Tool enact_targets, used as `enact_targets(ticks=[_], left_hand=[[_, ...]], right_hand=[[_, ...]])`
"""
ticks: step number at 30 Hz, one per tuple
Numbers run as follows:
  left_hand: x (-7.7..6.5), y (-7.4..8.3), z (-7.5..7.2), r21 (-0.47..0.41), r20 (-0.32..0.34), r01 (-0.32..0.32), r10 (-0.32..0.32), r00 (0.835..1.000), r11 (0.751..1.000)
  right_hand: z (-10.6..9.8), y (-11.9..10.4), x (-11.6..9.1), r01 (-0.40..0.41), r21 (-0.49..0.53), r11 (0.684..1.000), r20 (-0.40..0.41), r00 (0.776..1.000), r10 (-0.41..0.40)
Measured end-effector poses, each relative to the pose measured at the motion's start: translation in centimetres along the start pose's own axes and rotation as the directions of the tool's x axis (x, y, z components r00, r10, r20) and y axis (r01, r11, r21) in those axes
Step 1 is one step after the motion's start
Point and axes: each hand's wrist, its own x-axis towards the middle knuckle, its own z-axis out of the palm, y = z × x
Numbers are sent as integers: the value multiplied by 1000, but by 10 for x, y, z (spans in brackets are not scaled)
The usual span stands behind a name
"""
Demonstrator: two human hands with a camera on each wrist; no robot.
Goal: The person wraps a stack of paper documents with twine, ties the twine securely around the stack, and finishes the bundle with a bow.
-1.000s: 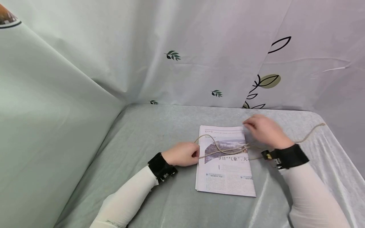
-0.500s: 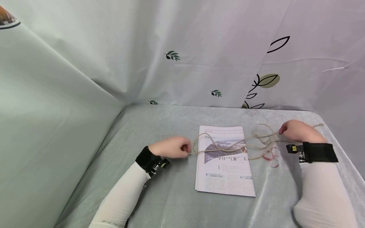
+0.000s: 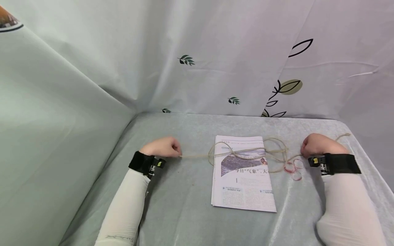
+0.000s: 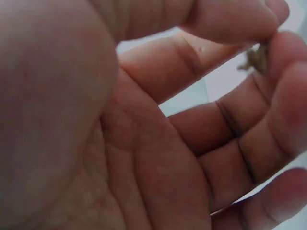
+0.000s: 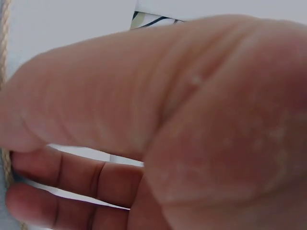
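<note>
A folded newspaper (image 3: 243,196) lies on the grey-covered table. Thin beige rope (image 3: 194,156) runs across its upper half, with loose curves over the page and to its right. Left of the paper, my left hand (image 3: 160,147) pinches one end of the rope, drawn out fairly straight; the frayed rope end (image 4: 257,58) shows between thumb and fingertips in the left wrist view. On the right side, my right hand (image 3: 322,145) pinches another stretch of rope. In the right wrist view that rope (image 5: 5,38) passes by the thumb tip at the left edge.
Several red and pink rubber bands (image 3: 296,175) lie between the newspaper and the right hand, beside the rope loops. A rope tail (image 3: 343,135) reaches the table's right edge. White printed cloth (image 3: 209,78) hangs behind and at the left side.
My left hand has moved left and away from me, pulling the rope out from the newspaper. My right hand has gone from the paper's top corner to the right and taken hold of rope there.
</note>
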Motion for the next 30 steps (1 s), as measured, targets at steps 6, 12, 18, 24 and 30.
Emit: enact_targets(ticks=[6, 12, 18, 24, 30], left_hand=[[-11, -26, -11, 119, -118, 258, -245, 962, 959], [-11, -21, -12, 238, -204, 388, -345, 916, 890], [11, 11, 13, 277, -181, 125, -76, 981, 953], [32, 37, 49, 334, -132, -71, 121, 984, 940], [37, 32, 53, 304, -99, -165, 203, 974, 938]], right_hand=[[0, -1, 1, -21, 19, 1000, 22, 1000, 21], [2, -3, 2, -35, 33, 999, 23, 999, 35], [5, -16, 9, 3, 138, 990, 81, 997, -15], [15, -42, 17, -27, 299, 954, 215, 976, -40], [19, -52, 18, -10, 292, 956, 208, 977, -53]])
